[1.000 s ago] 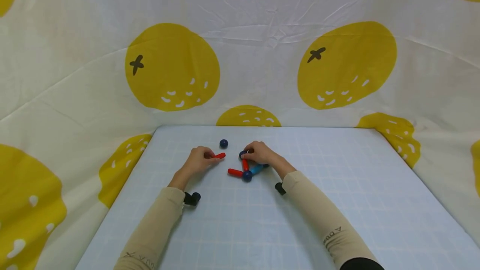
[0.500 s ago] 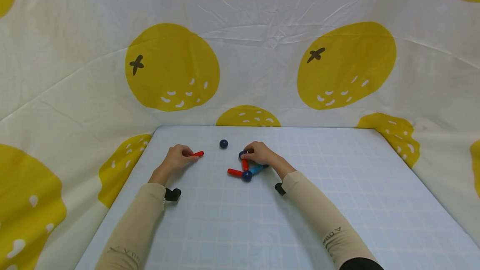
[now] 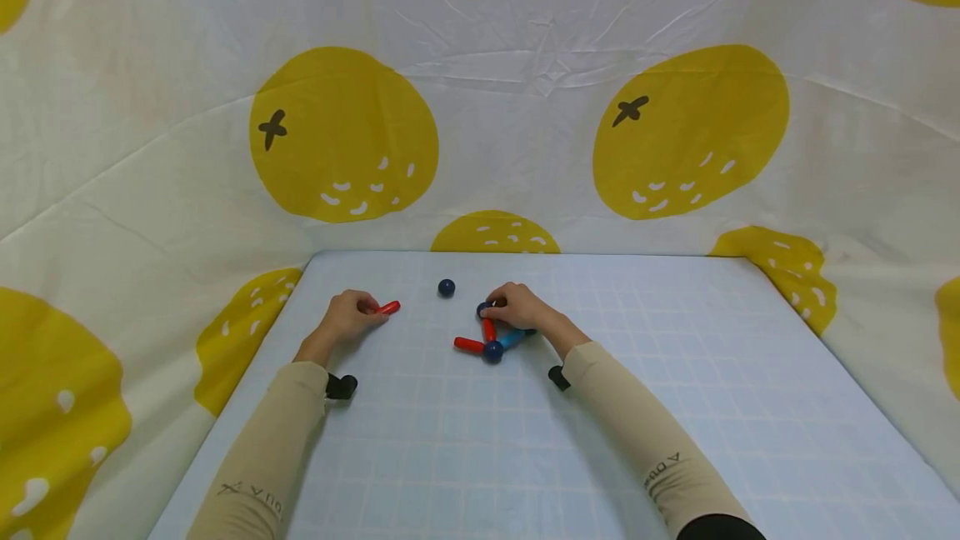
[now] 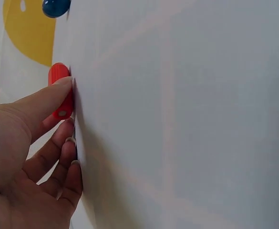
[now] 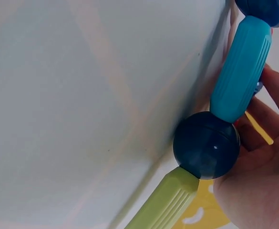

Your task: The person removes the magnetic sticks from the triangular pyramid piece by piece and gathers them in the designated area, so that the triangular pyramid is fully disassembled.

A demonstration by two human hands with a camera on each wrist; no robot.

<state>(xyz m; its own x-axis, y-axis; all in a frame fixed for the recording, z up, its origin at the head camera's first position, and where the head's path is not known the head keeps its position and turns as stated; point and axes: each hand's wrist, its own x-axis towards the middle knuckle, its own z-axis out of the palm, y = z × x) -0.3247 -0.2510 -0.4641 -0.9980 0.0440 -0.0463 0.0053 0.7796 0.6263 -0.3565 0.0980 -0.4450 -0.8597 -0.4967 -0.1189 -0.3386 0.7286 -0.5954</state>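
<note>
My left hand (image 3: 347, 317) pinches a short red magnetic stick (image 3: 388, 307) between thumb and forefinger, low over the left part of the table. The left wrist view shows a metal dot in the end of this stick (image 4: 62, 98). My right hand (image 3: 522, 307) holds a dark blue ball (image 3: 483, 311) at the far end of a joined set. From that ball a red stick (image 3: 489, 329) runs to a nearer blue ball (image 3: 492, 352). A second red stick (image 3: 468, 345) and a light blue stick (image 3: 513, 339) branch from it. Another ball (image 5: 207, 145) links the light blue stick to a green one (image 5: 163, 202).
A loose dark blue ball (image 3: 446, 288) lies between the hands, farther back. The table (image 3: 480, 457) has a pale checked cover. A curtain with yellow fruit prints (image 3: 517, 123) hangs behind and along the sides.
My left hand has moved left with the red stick, away from the joined set, and has slowed over the last half second. My right hand has stayed on its ball.
</note>
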